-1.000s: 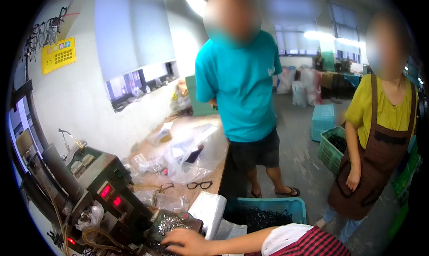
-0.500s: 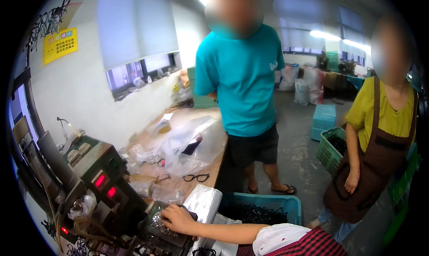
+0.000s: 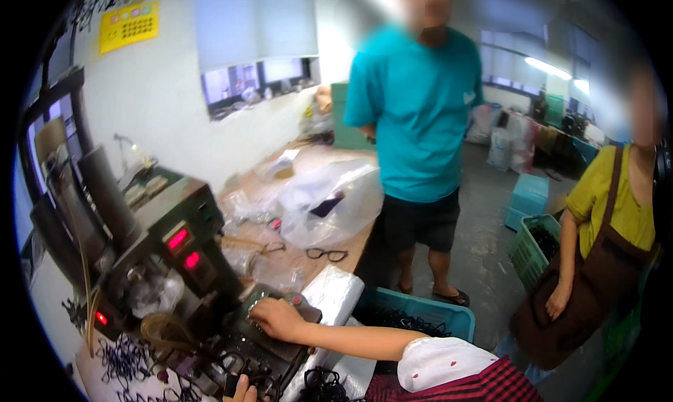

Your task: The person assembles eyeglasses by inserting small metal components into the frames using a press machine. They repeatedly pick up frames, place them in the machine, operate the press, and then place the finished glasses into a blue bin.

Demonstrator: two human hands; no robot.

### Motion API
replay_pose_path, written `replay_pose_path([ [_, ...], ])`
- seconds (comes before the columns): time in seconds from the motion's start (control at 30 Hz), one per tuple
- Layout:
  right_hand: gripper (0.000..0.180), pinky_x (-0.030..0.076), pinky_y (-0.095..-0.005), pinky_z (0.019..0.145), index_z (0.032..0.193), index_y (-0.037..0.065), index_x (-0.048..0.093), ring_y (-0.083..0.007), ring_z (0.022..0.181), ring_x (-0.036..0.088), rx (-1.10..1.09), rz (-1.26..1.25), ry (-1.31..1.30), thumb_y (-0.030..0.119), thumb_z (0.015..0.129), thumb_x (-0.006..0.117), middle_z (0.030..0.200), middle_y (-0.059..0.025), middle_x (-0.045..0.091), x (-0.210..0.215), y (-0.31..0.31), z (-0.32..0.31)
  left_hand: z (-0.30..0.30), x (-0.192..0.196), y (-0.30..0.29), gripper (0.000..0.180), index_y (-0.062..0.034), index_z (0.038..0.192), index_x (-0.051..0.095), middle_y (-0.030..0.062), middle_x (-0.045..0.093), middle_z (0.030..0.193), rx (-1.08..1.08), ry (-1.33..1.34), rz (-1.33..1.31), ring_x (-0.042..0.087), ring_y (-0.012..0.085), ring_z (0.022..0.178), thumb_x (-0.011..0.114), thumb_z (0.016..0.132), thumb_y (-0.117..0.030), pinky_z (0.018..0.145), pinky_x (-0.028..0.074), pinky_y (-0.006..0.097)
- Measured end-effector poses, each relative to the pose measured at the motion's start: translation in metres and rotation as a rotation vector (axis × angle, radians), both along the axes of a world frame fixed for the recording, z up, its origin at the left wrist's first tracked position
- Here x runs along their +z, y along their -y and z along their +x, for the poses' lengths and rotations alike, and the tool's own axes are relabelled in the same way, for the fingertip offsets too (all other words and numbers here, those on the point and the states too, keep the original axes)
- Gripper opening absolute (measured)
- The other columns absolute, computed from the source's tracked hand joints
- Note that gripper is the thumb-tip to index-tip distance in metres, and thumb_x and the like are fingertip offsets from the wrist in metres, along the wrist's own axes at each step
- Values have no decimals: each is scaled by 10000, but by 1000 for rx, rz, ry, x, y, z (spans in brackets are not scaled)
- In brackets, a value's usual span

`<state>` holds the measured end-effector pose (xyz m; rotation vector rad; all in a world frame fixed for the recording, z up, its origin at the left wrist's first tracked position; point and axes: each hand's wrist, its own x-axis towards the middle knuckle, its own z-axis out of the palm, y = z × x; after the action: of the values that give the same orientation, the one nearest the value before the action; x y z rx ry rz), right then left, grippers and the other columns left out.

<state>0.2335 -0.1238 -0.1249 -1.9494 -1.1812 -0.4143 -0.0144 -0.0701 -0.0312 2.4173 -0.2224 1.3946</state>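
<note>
- While two people stand by the tabletop (image 3: 294, 262), an arm in a white and red plaid sleeve reaches in from the lower right.
- Its right hand (image 3: 277, 319) lies flat, fingers loosely spread, on the control panel (image 3: 270, 339) of a dark machine (image 3: 175, 255) with red lit displays; it clamps nothing.
- Only fingertips of the left hand (image 3: 244, 389) show at the bottom edge, so I cannot tell its grip.
- Black glasses (image 3: 327, 254) lie on the tabletop beyond, near clear plastic bags (image 3: 329, 199).
- A blue crate (image 3: 427, 314) sits on the floor beside the machine.
</note>
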Motion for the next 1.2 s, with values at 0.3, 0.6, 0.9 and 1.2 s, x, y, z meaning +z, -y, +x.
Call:
replay_pose_path([
  [0.3,176,501,-383,839,972,47,728,-301,917,656,-157,46,-280,131,826,677,945,-139,702,25,28,-17,-80,-48,-217,256,-26,1087,650,130,661,1061,736,31,-247,599,281,1038,662,832,-16,942,448,372],
  [0.6,143,493,-294,795,932,-4,710,-190,874,651,-90,213,-575,16,792,693,923,-99,695,11,72,-39,-55,-109,-258,297,-57,974,686,139,603,1244,715,-587,123,546,354,1091,578,718,47,939,464,408],
  [0.9,338,488,-274,810,1096,5,649,-141,872,630,335,192,-678,47,767,713,961,-58,677,102,2,-61,-81,-62,-261,107,-20,826,652,136,606,1267,432,-762,-82,523,344,1181,681,731,-61,955,463,406],
  [1.2,504,474,-235,793,1262,-33,514,-85,853,602,479,365,-1020,-24,791,694,927,-51,671,103,-5,-85,-102,-22,-243,160,-23,1014,566,92,645,863,-138,-470,-1774,589,158,670,557,976,-178,495,443,217],
])
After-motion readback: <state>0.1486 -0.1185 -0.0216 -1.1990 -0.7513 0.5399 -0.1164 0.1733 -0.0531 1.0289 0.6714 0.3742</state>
